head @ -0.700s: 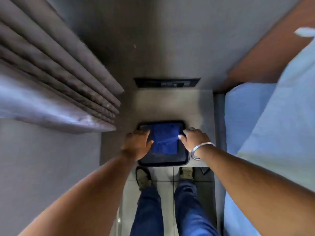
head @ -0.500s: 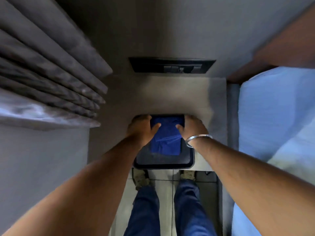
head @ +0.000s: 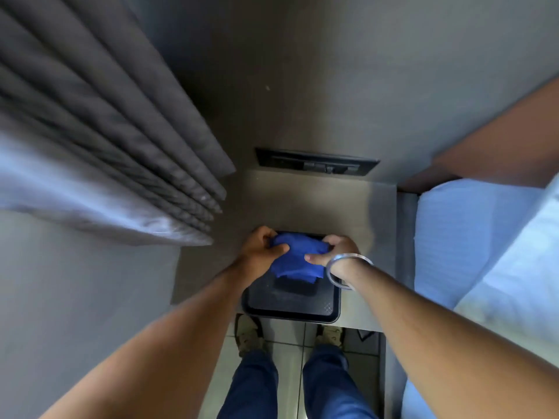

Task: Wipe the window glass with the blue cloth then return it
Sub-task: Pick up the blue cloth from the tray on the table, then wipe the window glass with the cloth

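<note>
— What's nearest you?

— Two legs in blue jeans (head: 326,385) and a pair of shoes (head: 249,335) on the tiled floor (head: 289,358), right at the edge of the counter (head: 308,204).

— And on the counter?

— A black tray (head: 290,303) sits at its near edge. Above the tray both hands have the blue cloth (head: 295,258) bunched up between them. The left hand (head: 260,252) has its grip closed on the cloth's left side, thumb over the top. The right hand (head: 337,252), with a metal bangle (head: 348,269) on its wrist, pinches the right side. The cloth's lower edge hangs over the tray; whether it touches, I can't tell.

— Beyond that?

— A dark switch panel (head: 316,163) on the wall behind the counter. Grey curtains (head: 99,146) hang to the left, and a bed with pale blue bedding (head: 484,237) lies to the right.
</note>
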`<state>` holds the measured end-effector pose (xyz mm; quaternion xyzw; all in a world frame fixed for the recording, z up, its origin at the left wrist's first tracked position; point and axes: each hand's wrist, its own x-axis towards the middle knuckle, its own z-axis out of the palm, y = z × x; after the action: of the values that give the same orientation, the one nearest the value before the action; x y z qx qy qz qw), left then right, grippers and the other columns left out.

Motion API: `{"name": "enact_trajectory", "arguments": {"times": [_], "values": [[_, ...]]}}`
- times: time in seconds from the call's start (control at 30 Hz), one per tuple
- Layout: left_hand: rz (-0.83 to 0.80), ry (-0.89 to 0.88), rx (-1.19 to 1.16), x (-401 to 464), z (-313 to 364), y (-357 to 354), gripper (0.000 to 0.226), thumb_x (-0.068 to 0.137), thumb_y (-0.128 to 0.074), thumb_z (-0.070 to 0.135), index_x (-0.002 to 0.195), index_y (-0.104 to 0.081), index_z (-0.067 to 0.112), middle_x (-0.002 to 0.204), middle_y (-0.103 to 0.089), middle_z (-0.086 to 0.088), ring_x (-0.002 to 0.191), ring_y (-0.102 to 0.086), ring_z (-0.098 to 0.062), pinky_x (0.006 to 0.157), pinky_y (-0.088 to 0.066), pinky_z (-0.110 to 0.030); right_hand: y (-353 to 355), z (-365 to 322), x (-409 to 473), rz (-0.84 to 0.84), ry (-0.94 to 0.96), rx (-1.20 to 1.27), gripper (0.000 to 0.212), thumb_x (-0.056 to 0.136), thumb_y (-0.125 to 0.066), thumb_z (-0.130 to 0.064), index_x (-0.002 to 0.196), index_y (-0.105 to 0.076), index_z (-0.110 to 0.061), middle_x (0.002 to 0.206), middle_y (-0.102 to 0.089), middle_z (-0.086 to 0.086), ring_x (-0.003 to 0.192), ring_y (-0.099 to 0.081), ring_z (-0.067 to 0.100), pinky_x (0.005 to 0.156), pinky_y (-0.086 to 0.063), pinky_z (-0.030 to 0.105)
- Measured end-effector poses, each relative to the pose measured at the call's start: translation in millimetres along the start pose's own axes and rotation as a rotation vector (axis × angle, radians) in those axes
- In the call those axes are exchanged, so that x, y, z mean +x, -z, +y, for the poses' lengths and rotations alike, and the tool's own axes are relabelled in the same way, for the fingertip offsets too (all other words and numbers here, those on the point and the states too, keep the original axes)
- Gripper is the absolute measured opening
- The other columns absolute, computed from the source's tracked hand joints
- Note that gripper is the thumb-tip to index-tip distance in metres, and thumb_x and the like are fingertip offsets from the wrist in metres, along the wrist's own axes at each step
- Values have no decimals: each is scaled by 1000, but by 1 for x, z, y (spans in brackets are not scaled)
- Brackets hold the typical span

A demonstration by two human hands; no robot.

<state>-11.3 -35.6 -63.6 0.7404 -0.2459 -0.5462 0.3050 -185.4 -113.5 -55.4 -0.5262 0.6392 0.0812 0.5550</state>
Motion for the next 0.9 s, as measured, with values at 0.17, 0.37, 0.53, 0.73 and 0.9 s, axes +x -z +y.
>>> {"name": "enact_trajectory", "arguments": {"times": [0.17,0.37,0.53,0.73,0.9], "values": [[-36,-149,-136,-106,100,62,31,91,-71,-3,120,-64,2,96,-71,-6,81,-65,-11,68,-54,-21,45,-66,-125,54,317,112,28,80,-80,-18,85,-53,-20,77,-63,-10,67,-56,11,58,-43,9],[264,-454,-202,-307,213,156,9,86,-71,21,89,-64,16,75,-64,12,70,-55,-3,68,-47,-16,73,-209,-309,-191,735,290,20,77,-69,-23,95,-63,-29,83,-71,-13,78,-66,8,72,-57,35],[710,-557,-300,-448,249,216,15,83,-64,23,93,-60,13,77,-61,0,72,-53,-12,69,-44,-33,33,-320,-409,-427,1069,172,29,88,-68,1,98,-62,-25,87,-72,-10,81,-67,2,77,-55,22],[1255,-648,-316,-613,266,280,19,74,-72,24,90,-66,18,81,-67,-7,75,-59,-21,67,-51,-42,-53,-408,-558,-654,1441,128,30,90,-64,2,97,-60,-27,94,-70,0,83,-66,12,79,-53,33],[1617,-769,-211,-723,267,322,26,77,-70,5,97,-63,21,90,-70,-3,75,-64,-9,68,-53,-32,-113,-437,-680,-610,1779,316,34,83,-61,-20,107,-54,-43,102,-67,-18,93,-65,0,79,-52,17]]}}
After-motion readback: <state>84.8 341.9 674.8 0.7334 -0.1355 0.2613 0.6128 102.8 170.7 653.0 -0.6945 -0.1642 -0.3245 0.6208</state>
